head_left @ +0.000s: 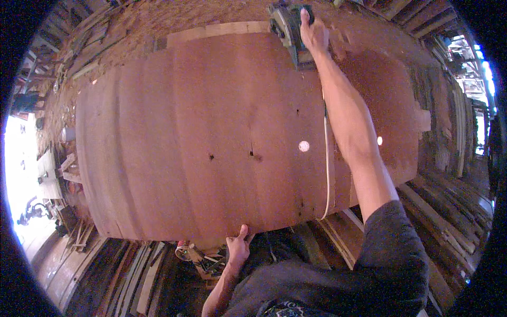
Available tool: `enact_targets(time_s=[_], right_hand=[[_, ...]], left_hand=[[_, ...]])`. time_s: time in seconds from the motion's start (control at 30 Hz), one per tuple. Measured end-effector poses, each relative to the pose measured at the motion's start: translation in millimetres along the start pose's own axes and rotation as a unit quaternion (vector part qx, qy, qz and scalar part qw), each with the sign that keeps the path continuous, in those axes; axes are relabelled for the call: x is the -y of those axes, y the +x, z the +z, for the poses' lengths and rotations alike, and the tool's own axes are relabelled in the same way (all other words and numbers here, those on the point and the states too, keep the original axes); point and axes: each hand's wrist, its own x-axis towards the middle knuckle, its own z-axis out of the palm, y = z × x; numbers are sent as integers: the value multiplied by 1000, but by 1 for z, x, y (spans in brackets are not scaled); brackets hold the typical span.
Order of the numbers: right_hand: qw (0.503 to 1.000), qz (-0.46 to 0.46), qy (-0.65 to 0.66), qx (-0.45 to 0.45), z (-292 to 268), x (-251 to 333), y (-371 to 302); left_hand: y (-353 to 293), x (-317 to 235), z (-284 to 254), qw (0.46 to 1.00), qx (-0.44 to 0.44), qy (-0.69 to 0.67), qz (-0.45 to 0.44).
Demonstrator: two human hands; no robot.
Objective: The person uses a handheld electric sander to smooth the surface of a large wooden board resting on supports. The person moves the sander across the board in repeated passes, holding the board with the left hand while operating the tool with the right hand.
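A wide reddish-brown wooden panel (158, 132) lies in front of me, with a few dark knots and a visible grain. My right arm reaches across it to the far edge. There my right hand (316, 38) is closed round the handle of a dark circular saw (287, 39) with a flat base; its blade is hidden. My left hand (239, 248) grips the panel's near edge, thumb up at the rim, other fingers mostly hidden. A narrow pale line (327, 174) runs across the panel beside my right forearm; I cannot tell whether it is a cut gap or a strip.
Planks (132, 280) lie on the floor at the near left, and more boards (438, 211) at the right. Beyond the panel's far side is brown, sawdust-like ground (174, 13). A pale bucket-like container (68, 134) stands at the left. Scraps lie below the near edge.
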Motion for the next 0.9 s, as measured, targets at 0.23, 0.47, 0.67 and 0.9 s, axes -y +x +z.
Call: enact_targets(time_s=[0.23, 0.47, 0.67, 0.9], right_hand=[[982, 91, 105, 125, -41, 43, -65], [972, 153, 90, 153, -271, 26, -322], [933, 274, 131, 191, -497, 27, -582], [970, 197, 47, 133, -444, 4, -544]], left_hand=[[3, 13, -12, 999, -8, -36, 30], [22, 19, -27, 997, 45, 33, 50], [26, 12, -19, 999, 6, 35, 6], [51, 26, -43, 988, 68, 114, 83]])
